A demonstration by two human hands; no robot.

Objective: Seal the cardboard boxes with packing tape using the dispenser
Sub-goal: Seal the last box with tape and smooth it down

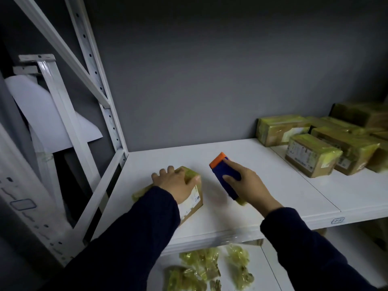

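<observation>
shelf (283, 175) | box (193, 204) at its left front | left hand (176, 183) grips box, fingers spread over top | right hand (249, 185) fingers curled round dispenser (225, 175), just beside box, apart | step: probably lining up tape | next: dispenser onto seam

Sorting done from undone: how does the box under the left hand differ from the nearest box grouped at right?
The held box lies alone, left on the shelf; the grouped box against other boxes at right. The left hand grips the held box; no hand touches the grouped box. Both are brown cardboard with yellowish tape.
</observation>
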